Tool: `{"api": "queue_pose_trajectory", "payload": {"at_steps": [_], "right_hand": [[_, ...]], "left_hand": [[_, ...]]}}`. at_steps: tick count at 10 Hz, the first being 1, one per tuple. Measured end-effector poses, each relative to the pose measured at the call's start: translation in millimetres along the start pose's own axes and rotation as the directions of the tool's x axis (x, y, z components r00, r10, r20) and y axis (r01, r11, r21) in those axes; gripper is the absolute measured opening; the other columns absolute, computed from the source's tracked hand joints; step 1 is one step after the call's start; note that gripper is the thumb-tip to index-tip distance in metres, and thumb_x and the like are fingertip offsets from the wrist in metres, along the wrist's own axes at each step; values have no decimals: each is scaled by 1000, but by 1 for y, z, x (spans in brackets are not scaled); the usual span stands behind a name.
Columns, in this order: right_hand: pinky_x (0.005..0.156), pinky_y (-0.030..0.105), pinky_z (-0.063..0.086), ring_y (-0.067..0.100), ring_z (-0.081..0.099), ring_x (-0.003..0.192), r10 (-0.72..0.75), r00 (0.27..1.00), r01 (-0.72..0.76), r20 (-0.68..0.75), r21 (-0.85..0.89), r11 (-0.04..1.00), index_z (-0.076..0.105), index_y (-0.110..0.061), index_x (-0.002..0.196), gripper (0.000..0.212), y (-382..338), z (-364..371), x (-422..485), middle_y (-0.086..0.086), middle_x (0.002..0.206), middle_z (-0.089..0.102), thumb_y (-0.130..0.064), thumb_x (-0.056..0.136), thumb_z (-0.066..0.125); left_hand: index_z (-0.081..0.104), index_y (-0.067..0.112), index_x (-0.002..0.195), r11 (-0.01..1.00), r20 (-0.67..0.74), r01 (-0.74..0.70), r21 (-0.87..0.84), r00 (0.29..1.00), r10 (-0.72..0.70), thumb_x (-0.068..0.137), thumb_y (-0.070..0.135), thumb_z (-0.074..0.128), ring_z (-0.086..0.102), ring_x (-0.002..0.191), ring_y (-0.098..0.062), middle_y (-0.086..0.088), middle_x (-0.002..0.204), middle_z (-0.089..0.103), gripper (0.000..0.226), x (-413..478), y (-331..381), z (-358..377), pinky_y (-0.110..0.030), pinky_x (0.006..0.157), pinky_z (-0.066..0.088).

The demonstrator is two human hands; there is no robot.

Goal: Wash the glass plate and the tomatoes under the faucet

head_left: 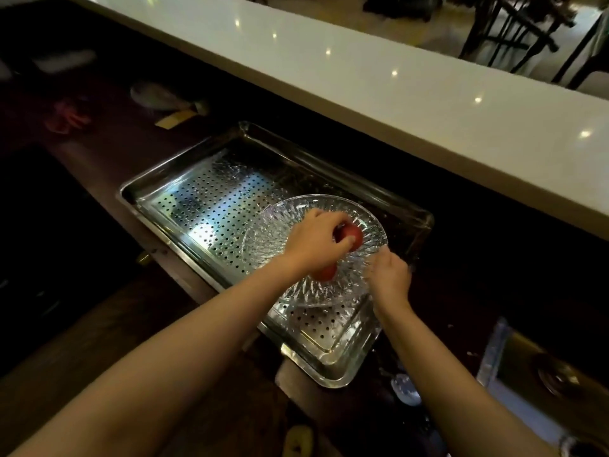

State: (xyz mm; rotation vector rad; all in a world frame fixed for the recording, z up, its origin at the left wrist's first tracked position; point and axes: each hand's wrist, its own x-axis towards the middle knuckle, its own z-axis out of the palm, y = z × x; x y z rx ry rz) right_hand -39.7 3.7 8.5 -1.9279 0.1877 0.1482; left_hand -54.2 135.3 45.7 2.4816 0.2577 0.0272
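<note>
A cut-glass plate [273, 232] rests on the perforated steel tray [211, 206] in the middle of the view. My left hand [316, 240] is over the plate with its fingers closed on a red tomato [352, 234]. A second tomato [326, 273] lies on the plate, half hidden under my left wrist. My right hand [390, 278] grips the plate's right rim. No faucet is in sight.
The tray sits on a dark wooden counter [108, 153]. A white raised bar top [362, 84] runs along the back. A sink basin with a drain [557, 379] lies at the lower right. Blurred small objects [158, 97] lie at the far left.
</note>
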Motion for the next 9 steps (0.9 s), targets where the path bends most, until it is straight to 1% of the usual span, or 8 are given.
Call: {"api": "queue_pose_trajectory", "payload": {"at_steps": [1,2,3,5,6,7,8,9], "right_hand": [[61,36,37,23,47,63,-2,1000,3,26,-41,999,44,-12,58,48,2,20,4,6,60,48,-28,100,26],[62,35,38,23,48,65,10,999,-5,52,-79,997,46,-10,61,48,5,35,10,10,65,51,-30,100,26],[63,36,41,22,48,65,33,997,-26,72,-93,995,48,-9,64,48,9,49,15,14,70,52,-31,100,26],[68,43,44,25,49,71,45,996,-37,74,-112,993,45,-12,63,46,15,67,27,15,75,53,-31,100,24],[64,37,40,24,49,67,60,995,-40,83,-222,974,46,-12,60,48,18,69,36,10,66,51,-31,100,27],[65,31,38,24,54,72,100,986,-30,136,-440,898,56,-3,76,41,24,69,50,14,74,56,-27,98,32],[65,30,40,23,55,75,97,979,24,180,-573,819,55,-3,94,30,23,68,54,15,83,58,-25,97,35],[56,26,34,29,60,82,95,977,60,190,-675,735,57,1,98,26,15,62,54,17,96,65,-18,94,40]], "left_hand": [[55,33,114,999,7,49,-15,999,-49,84,39,56,51,105,-19,-1,117,53,30,4,-21,1,-45,97,44],[54,35,114,995,-2,93,-41,996,-93,83,41,57,51,100,-18,-2,119,51,31,7,-39,3,-44,95,46],[54,35,113,990,-13,125,-59,992,-126,83,40,58,52,104,-21,-2,122,50,31,10,-53,5,-45,96,43],[55,33,114,990,-70,132,-55,988,-136,82,40,58,50,109,-18,1,124,52,32,21,-74,5,-43,97,43],[54,30,115,993,-90,108,-36,990,-111,83,40,58,47,113,-18,1,123,51,34,23,-81,8,-42,96,44],[54,30,113,993,-97,120,-22,988,-122,83,39,58,45,115,-18,2,123,50,32,22,-85,14,-43,99,39],[54,30,115,995,-119,91,51,989,-85,84,42,55,42,119,-16,6,122,52,32,23,-85,16,-42,100,37],[52,30,119,993,-85,62,103,995,-54,87,43,52,38,123,-16,7,125,53,35,28,-85,18,-41,101,34]]}}
